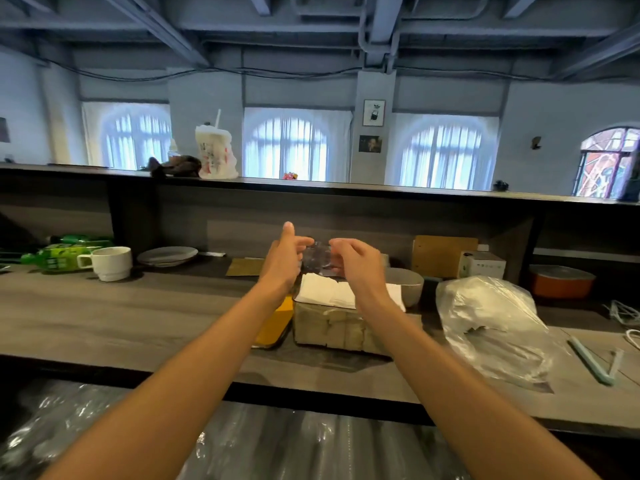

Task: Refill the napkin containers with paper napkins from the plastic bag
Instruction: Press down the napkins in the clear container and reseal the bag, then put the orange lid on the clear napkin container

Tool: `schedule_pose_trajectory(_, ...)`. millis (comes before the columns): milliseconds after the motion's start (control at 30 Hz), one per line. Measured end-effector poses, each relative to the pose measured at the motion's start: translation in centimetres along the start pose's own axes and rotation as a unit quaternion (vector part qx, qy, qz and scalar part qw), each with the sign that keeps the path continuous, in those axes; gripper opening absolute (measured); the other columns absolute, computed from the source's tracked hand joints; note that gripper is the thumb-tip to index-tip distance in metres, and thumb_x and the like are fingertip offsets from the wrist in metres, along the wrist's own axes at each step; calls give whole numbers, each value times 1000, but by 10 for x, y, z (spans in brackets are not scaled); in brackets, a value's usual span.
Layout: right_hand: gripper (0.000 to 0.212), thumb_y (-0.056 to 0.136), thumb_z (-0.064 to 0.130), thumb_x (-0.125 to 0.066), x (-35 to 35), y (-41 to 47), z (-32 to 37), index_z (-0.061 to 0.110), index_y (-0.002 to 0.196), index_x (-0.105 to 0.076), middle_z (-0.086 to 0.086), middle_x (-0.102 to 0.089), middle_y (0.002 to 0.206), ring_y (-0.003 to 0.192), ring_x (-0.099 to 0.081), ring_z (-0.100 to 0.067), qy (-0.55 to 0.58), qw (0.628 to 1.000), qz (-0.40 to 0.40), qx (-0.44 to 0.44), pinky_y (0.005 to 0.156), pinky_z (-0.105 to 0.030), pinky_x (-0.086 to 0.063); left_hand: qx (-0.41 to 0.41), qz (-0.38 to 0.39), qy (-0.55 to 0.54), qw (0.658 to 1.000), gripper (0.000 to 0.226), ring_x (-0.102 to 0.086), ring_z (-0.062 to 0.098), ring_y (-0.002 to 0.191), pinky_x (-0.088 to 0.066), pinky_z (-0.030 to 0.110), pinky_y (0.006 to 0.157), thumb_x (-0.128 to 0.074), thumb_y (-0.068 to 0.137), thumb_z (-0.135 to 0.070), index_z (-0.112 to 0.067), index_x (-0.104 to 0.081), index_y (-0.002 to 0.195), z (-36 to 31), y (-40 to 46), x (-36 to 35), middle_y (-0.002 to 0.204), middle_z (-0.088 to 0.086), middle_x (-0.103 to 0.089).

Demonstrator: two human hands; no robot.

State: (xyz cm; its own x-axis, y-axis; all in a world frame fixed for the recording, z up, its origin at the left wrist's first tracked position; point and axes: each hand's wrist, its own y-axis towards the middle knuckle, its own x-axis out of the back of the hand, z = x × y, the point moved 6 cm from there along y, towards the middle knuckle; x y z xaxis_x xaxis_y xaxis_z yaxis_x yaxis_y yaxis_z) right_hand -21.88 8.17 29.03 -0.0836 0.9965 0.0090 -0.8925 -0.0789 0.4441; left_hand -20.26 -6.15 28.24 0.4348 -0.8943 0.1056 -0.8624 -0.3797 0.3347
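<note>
A clear plastic piece (318, 256), perhaps a container lid, is held up between both hands above the counter. My left hand (282, 259) pinches its left edge with the thumb raised. My right hand (356, 259) grips its right edge with curled fingers. Below them stands a clear napkin container (332, 329) with white napkins (320, 289) stacked at its top. A crumpled clear plastic bag (485, 317) lies on the counter to the right, apart from both hands.
A yellow tray (275, 325) lies left of the container. A white mug (112, 263), a plate (168, 255) and green bottles (62, 256) stand at the left. A grey bowl (407, 284), boxes and an orange pot (561, 282) stand at the right. Straws (588, 358) lie near the right edge.
</note>
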Motion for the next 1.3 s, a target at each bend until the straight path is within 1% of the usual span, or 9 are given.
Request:
schedule_pose_trajectory(233,23,97,24,-55,-96,-35,-69,15,81,-70,-5,-69,84,87,-66,-22,-18,992,40,-117,81,-39,-55,54,-98,29,993,57,-53,26,123,-37,49,111,-16,105,-53,-24,-66,105,72,-15,83,131,10,-60)
schedule_pose_trajectory(400,37,102,33,-43,-136,-48,-120,9,123,-63,-7,-64,123,111,-59,-23,-176,971,131,-97,91,-31,-44,143,-62,169,973,68,-45,30,135,-32,42,111,-15,104,-56,-14,-49,144,130,-32,118,146,17,-49)
schedule_pose_trajectory(633,54,103,47,-28,-156,-43,-149,7,114,-63,-14,-62,118,107,-58,-29,-344,916,191,-79,82,-35,-42,186,-14,221,957,77,-35,32,143,-26,50,118,-6,98,-67,-21,-40,150,161,-19,117,154,14,-41)
schedule_pose_trajectory(733,55,102,51,-30,-159,-37,-152,7,114,-62,-14,-57,121,106,-57,-29,-344,915,193,-86,80,-33,-38,186,-42,223,956,71,-43,32,137,-31,44,112,-9,101,-62,-20,-45,146,160,-16,122,147,14,-48)
schedule_pose_trajectory(900,40,101,52,-34,-164,-38,-149,21,88,-55,-7,-56,115,96,-53,-18,-314,922,219,-64,80,-32,-38,164,-88,150,971,64,-54,25,116,-43,40,96,-42,97,-62,-13,-48,137,166,-10,135,132,8,-57)
schedule_pose_trajectory(967,46,102,52,-33,-164,-41,-143,16,92,-61,-7,-56,115,97,-51,-17,-298,925,232,-41,83,-32,-38,183,-105,99,973,66,-57,30,114,-46,43,96,-55,92,-59,-7,-55,133,169,-8,141,125,13,-61)
schedule_pose_trajectory(1067,55,104,47,-32,-165,-45,-137,5,104,-67,-7,-57,115,102,-53,-19,-293,924,247,-13,85,-31,-37,174,-125,27,976,52,-63,37,90,-50,48,83,-71,85,-47,2,-67,101,170,-8,145,93,25,-64)
schedule_pose_trajectory(1233,41,106,33,-36,-162,-51,-121,5,105,-66,-1,-54,107,106,-52,-16,-232,947,222,-3,90,-30,-39,189,-177,-106,960,54,-65,21,93,-55,37,81,-74,88,-15,-25,-41,130,157,-18,148,105,6,-63)
schedule_pose_trajectory(1300,37,105,30,-38,-157,-52,-111,7,105,-67,3,-53,105,105,-53,-14,-198,961,193,11,95,-33,-44,227,-169,-178,942,49,-69,21,89,-58,34,71,-72,89,-14,-16,-49,132,150,-20,147,99,8,-67)
